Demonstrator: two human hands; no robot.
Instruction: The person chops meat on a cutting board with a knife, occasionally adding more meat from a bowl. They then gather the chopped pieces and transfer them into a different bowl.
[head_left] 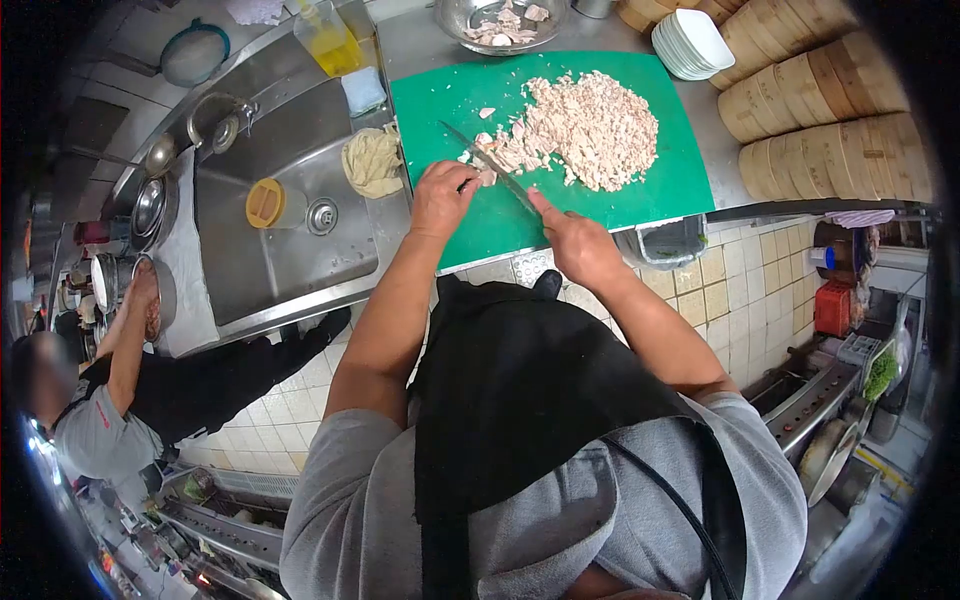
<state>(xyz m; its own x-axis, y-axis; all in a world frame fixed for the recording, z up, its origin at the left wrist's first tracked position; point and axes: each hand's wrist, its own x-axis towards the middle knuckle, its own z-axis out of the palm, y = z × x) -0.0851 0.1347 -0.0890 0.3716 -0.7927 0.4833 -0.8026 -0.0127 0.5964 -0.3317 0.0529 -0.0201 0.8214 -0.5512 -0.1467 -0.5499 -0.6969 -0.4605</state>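
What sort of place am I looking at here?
Most likely a restaurant kitchen: a steel sink, stacked bamboo steamers, and a green cutting board bearing what looks like chopped meat.

A hand could cross the nearly bare far-left corner of the green board (425, 90), or follow the open strip along its right edge; the chopped meat (595, 125) blocks its middle and far right; the knife (512, 182) slants across its left half, between the left hand (443, 200) and right hand (583, 245); at its far edge stands a metal bowl (520, 38); stacked plates (692, 45) crowd its far-right corner; bamboo steamers (820, 90) wall off its right; a crumpled cloth (372, 162) obstructs its left edge.
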